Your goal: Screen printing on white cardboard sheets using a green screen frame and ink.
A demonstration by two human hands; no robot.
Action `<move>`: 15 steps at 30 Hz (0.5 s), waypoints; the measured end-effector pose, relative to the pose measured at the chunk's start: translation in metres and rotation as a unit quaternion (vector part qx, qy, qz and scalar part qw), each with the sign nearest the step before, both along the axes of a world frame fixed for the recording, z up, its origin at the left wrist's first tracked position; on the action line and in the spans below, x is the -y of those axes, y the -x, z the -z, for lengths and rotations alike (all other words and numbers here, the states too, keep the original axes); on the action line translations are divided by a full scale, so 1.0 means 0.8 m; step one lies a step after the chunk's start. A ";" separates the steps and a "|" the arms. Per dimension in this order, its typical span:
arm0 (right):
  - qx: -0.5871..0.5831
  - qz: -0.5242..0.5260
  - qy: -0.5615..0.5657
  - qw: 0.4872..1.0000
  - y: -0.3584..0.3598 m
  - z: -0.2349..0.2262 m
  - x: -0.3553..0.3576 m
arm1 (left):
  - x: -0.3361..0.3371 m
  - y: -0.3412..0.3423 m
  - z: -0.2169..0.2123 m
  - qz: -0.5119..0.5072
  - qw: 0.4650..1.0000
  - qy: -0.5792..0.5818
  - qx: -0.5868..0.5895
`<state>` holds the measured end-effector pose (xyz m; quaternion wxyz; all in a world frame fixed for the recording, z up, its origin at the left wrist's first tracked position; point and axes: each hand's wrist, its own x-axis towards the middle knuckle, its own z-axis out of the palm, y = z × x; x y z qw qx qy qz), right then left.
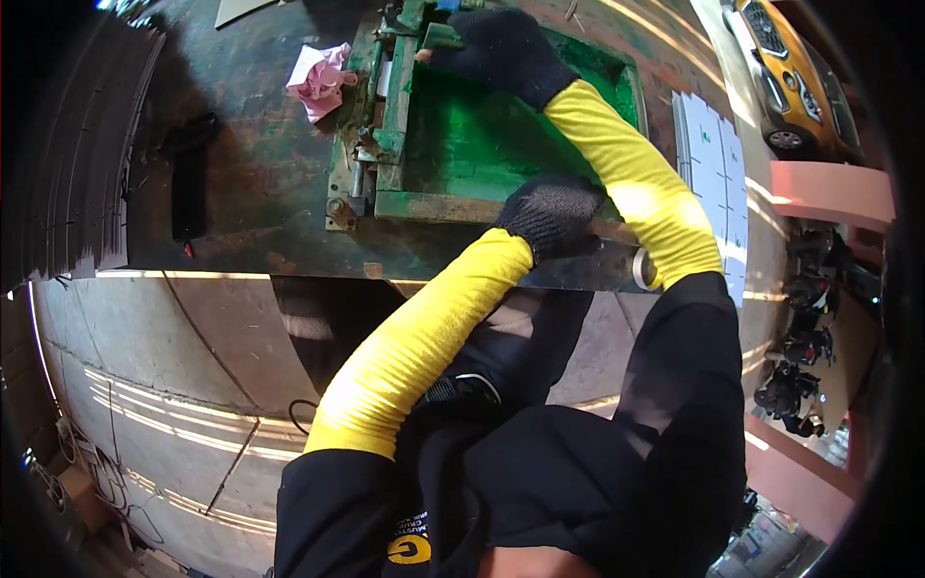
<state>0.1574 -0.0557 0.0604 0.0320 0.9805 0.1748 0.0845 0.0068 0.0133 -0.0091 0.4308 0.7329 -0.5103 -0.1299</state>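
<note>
A wooden screen-printing frame, smeared with green ink, lies on the table before me. Its mesh is coated green. My left hand, in a black knit glove, is closed round the frame's near rail. Reaching across to the far left of the frame is my right hand, also gloved. Its fingers are wrapped round a green-stained squeegee, mostly covered by the glove. Metal hinge clamps run along the frame's left side.
A crumpled pink cloth lies left of the hinges, with a black long object farther left. Stacked sheets stand at left, and printed white sheets at right. A tape roll sits by my right forearm. A yellow car stands beyond.
</note>
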 end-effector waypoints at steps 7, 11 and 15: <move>0.074 -0.104 -0.081 0.988 0.073 0.033 0.003 | 0.013 0.001 0.005 0.069 0.993 -0.096 -0.003; 0.032 -0.092 -0.113 0.989 0.075 0.034 0.024 | 0.012 -0.002 -0.004 0.064 0.996 -0.063 -0.016; 0.036 0.050 -0.145 0.987 0.038 0.001 0.069 | -0.003 -0.001 -0.011 0.035 0.996 -0.076 0.019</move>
